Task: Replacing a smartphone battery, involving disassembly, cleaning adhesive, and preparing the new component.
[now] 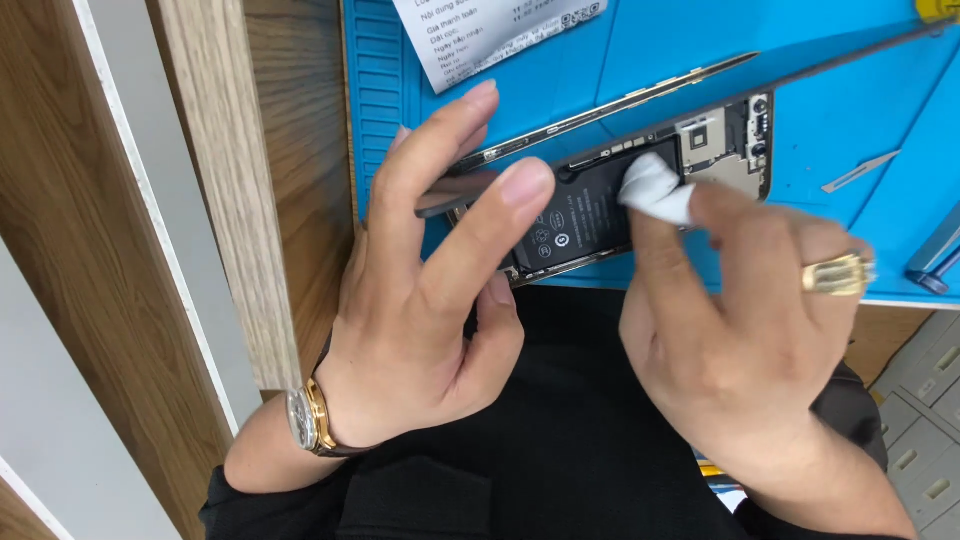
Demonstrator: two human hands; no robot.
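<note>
While left hand (420,300) pinches opened phone (640,190) | right hand (740,330) closed, pressing white wipe (655,188) on battery (585,215)

Two bare hands, left hand (420,310) and right hand (740,340). On the left wrist, a wristwatch (305,420) with pale dial, gold-toned case and dark strap. On a right finger, a broad gold ring (836,274). Black sleeves (300,505) pushed up the forearms; black clothing (560,430) below. Short, plain nails.

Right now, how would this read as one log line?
left hand: steadies opened phone | right hand: presses white wipe on battery | surface: blue mat
</note>
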